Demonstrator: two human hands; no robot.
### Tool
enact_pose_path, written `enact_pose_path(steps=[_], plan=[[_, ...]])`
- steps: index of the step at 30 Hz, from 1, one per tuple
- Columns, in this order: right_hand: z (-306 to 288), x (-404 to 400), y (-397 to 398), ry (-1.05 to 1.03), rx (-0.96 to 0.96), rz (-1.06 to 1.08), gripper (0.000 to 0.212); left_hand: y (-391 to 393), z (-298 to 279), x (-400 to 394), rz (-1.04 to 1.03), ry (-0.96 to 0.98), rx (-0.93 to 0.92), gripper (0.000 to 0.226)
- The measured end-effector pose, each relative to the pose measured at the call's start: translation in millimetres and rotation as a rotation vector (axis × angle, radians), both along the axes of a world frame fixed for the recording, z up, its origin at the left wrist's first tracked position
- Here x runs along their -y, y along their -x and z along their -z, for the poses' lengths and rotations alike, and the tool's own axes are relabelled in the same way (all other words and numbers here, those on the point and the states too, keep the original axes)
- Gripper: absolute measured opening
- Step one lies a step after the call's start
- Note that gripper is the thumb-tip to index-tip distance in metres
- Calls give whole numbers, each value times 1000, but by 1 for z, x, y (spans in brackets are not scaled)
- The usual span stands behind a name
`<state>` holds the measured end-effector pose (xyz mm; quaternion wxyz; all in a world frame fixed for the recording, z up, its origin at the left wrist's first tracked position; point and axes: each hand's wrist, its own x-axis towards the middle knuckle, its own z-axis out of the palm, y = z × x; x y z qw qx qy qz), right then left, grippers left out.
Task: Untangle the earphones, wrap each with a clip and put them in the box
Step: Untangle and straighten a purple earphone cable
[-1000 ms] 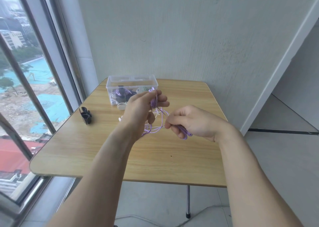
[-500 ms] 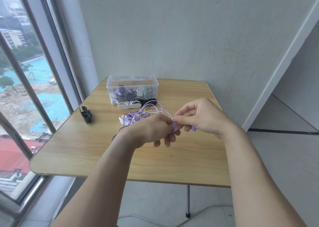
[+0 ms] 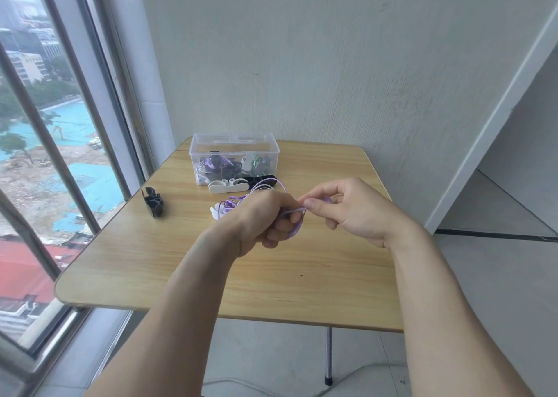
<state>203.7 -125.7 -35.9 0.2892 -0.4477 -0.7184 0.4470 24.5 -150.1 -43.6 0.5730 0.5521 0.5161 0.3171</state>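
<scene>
Near the left edge of the tabletop [image 3: 145,263] a black clip [image 3: 154,205] stood by itself, well apart from everything else, probably kept ready for a later cord. Toward the far edge sat the clear box [image 3: 234,144] with no lid on it, already holding several wrapped earphones in purple, black and pale green, so part of the task looked done. Just in front of the box lay a white clip [image 3: 228,185] and, touching its right end, a black one [image 3: 264,179], close enough to reach once the cord was free.

At the middle of the tabletop the left hand [image 3: 265,220] was held above the surface with its fingers curled round a bundle of the purple earphones [image 3: 294,226]; loops of purple and white cord spilled behind it toward another white clip [image 3: 218,211] lying on the wood. That grip seemed meant to keep the tangle still. The right hand [image 3: 353,208], just beside the left and nearly touching it, pinched a strand of the purple cord between thumb and forefinger, its other fingers loosely curled. It appeared placed to draw one strand out of the knot. Whether an earbud sat inside that pinch could not be told.
</scene>
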Motion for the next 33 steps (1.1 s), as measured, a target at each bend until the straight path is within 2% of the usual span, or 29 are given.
enact_pose_path(steps=[2,7,11,14,18,22,26,28,33], plan=[[1,0,2,-33,30,11,10,2,0,-2,-73,-1,60,30],[2,2,15,-83,-74,6,16,2,2,-6,-240,12,255,31],[8,0,24,-123,-122,40,19,-1,1,-6,-287,39,443,30],[11,-1,25,-126,-128,39,22,-1,1,-6,-301,3,499,31],[13,2,33,-121,-162,-25,19,-2,3,-7,-479,10,490,23],[23,-1,50,-222,-167,52,16,-4,2,-7,-661,-56,443,16],[26,-4,57,-290,-151,129,10,-8,-1,-1,-700,-205,273,49],[24,-1,59,-324,-123,102,12,-6,-2,0,-718,-235,218,54],[24,2,67,-348,-23,-3,9,5,-5,-1,-751,-181,233,33]])
